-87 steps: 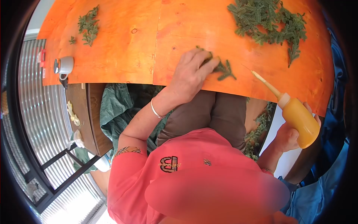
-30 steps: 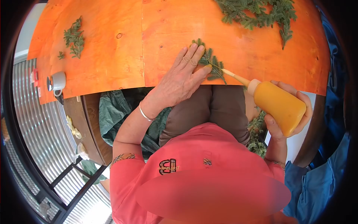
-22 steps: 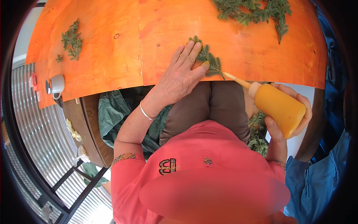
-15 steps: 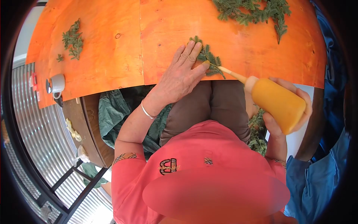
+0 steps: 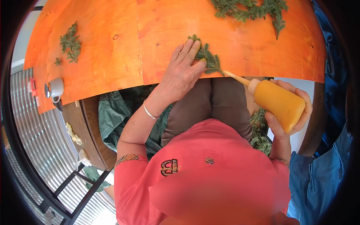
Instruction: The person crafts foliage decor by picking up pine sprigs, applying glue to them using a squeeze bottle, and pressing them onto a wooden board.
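My left hand [image 5: 183, 70] presses a green fir sprig [image 5: 210, 60] against the orange tabletop, its fingers over the upper end and the thumb at the side. The sprig lies slanted, its stem end pointing toward the table's near edge. My right hand [image 5: 305, 107] is wrapped round a squeeze bottle [image 5: 279, 101] filled with something yellow. The bottle is tilted, and its long pale nozzle [image 5: 236, 77] has its tip beside the sprig's stem end. I cannot tell whether the tip touches it.
Several fir branches [image 5: 247, 9] lie at the table's far right. Smaller sprigs [image 5: 70, 43] rest at the left, with a white mug [image 5: 56, 88] near the left edge. Blue cloth [image 5: 318, 176] hangs at my right. More greenery [image 5: 259, 131] is below, beside my leg.
The bottle's nozzle tip has moved from along the sprig's stem out to its end. My left thumb has shifted a little up and left along the sprig.
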The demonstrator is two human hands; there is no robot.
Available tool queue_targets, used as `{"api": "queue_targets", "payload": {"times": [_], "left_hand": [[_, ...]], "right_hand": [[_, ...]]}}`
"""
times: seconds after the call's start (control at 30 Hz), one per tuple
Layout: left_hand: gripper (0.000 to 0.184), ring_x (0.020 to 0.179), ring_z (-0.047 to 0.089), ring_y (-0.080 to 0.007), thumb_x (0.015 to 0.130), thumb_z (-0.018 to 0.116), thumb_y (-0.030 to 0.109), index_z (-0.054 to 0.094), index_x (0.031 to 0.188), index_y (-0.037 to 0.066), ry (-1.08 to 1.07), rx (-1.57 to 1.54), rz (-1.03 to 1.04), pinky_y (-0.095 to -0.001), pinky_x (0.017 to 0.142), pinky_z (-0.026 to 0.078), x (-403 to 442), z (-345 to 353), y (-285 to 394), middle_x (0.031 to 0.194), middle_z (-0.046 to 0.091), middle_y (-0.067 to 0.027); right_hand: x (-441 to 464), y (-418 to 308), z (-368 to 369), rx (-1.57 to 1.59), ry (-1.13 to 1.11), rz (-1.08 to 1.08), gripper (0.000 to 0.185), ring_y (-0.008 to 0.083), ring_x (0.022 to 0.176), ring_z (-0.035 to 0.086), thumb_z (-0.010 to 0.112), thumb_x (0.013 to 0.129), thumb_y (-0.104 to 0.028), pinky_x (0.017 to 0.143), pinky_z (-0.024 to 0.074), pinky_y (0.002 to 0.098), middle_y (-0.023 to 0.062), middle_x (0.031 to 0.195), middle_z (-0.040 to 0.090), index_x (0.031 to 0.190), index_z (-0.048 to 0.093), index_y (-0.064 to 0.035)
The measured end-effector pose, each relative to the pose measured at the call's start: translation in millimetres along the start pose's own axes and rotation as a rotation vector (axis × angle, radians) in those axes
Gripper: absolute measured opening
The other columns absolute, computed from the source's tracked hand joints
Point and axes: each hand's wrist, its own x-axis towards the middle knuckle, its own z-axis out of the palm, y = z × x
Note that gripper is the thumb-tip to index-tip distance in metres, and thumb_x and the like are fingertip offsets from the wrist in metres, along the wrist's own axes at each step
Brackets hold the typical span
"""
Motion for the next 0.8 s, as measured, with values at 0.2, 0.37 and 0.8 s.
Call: {"api": "queue_targets", "payload": {"times": [0.2, 0.37, 0.8], "left_hand": [[0.009, 0.116, 0.054, -0.0283, 0.088, 0.061, 0.009, 0.060, 0.094, 0.003, 0.020, -0.192, -0.190, -0.0418, 0.097, 0.042, -0.5, -5.0, 4.9, 0.121, 0.059, -0.0163], [0.012, 0.095, 0.060, -0.0124, 0.096, 0.051, 0.011, 0.059, 0.096, 0.001, 0.160, -1.323, -0.506, -0.0310, 0.086, 0.047, -27.9, -57.6, 0.1, 0.103, 0.065, -0.0049], [0.031, 0.080, 0.062, -0.0179, 0.089, 0.061, 0.028, 0.055, 0.108, 0.004, 0.019, -0.677, -0.817, -0.0310, 0.072, 0.049, -247.5, -89.0, 3.5, 0.084, 0.059, -0.0037]], "right_hand": [[-21.4, -13.5, -14.8, -0.026, 0.195, 0.084, 0.081, 0.0350, 0.098, 0.062, 0.081, 0.073, -0.026, 0.085, 0.0518, 0.0433, 0.0286, 0.112, 0.057, 0.129, 0.029, 0.0021], [-45.5, -21.6, -42.1, -0.006, 0.370, 0.132, 0.085, 0.0371, 0.100, 0.061, 0.077, 0.075, -0.040, 0.089, 0.0498, 0.0446, 0.0303, 0.111, 0.057, 0.132, 0.031, 0.0035], [-86.6, 1.9, -52.7, 0.546, 0.459, 0.260, 0.072, 0.0315, 0.118, 0.052, 0.064, 0.085, -0.044, 0.099, 0.0439, 0.0454, 0.0217, 0.128, 0.050, 0.135, 0.036, -0.0002]]}}
